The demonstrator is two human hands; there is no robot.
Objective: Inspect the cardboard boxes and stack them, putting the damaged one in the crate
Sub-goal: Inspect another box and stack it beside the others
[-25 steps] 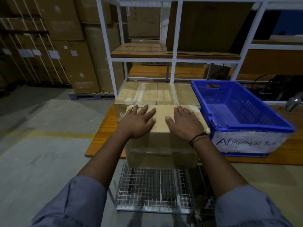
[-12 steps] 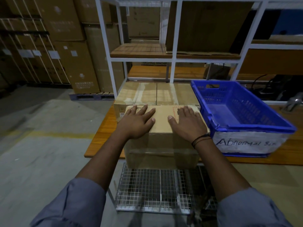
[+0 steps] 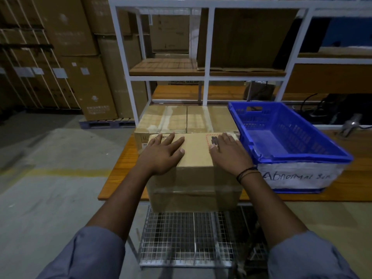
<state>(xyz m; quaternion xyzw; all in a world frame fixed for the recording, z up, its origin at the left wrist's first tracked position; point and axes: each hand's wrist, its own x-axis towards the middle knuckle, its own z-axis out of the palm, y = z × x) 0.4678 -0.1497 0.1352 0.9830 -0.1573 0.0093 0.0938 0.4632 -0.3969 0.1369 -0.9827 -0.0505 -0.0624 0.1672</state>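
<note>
Both hands lie flat on top of the front box, fingers straight, not grabbing it. The left hand is on the left part of the lid and the right hand on the right part, with a bare strip of lid between them. The box sits at the near edge of the wooden table, just in front of another taped box. The blue crate stands right beside it on the right (its white label says "Abnormal", and the next word is too blurry to read).
</note>
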